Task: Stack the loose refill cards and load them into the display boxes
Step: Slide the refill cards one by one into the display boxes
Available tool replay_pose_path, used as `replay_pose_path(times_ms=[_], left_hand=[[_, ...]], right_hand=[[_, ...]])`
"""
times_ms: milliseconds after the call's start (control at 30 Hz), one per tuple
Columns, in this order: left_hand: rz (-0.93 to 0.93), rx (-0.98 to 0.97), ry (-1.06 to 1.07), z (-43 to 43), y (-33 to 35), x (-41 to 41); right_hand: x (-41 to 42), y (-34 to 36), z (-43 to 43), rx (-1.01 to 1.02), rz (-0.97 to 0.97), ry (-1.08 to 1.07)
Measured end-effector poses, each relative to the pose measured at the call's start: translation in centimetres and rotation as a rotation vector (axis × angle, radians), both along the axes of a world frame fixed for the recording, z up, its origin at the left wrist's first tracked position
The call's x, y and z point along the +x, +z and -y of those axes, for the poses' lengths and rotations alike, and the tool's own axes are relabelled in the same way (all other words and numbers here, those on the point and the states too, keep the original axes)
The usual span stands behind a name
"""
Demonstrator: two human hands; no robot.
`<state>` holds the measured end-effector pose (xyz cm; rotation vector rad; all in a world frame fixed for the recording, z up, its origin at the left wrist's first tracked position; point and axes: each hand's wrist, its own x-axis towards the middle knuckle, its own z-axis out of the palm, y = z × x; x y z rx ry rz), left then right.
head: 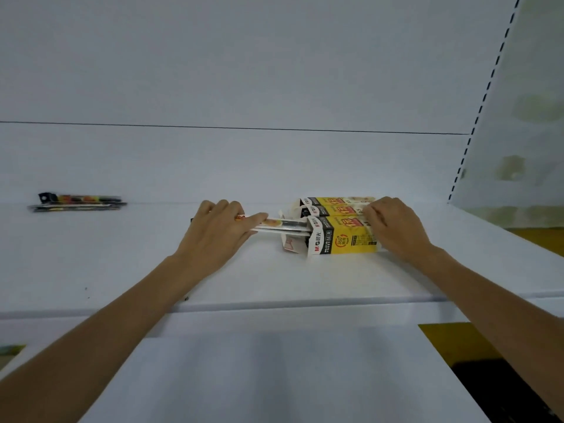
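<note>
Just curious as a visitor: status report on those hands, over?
Left hand holds refill cards, half inside front display box. Right hand holds that box. Nothing blocking; spare cards far left.

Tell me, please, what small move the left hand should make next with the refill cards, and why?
Probably the left hand should push the stack of refill cards further right into the front yellow display box: much of the stack sticks out of its open left end, and the right hand holds the box's far end.
</note>
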<state>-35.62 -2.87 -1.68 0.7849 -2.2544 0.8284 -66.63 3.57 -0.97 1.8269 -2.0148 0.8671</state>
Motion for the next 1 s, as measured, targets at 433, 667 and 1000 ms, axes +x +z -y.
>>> replay_pose_path(times_ms=[433,667,1000], left_hand=[[-0.219,0.833,-0.143,-2.6,-0.2,-8.7],[-0.193,0.606,0.248,-2.9,0.9,-7.2],[-0.622,0.991,0.003,-3.5,-0.2,-6.6]], right_hand=[[-0.5,-1.9,0.3,-0.164,-0.41,-0.068],[-0.6,-2.1,0.3,-0.243,-0.318,-0.014],[-0.5,-2.3,0.4,-0.198,-0.22,-0.017]])
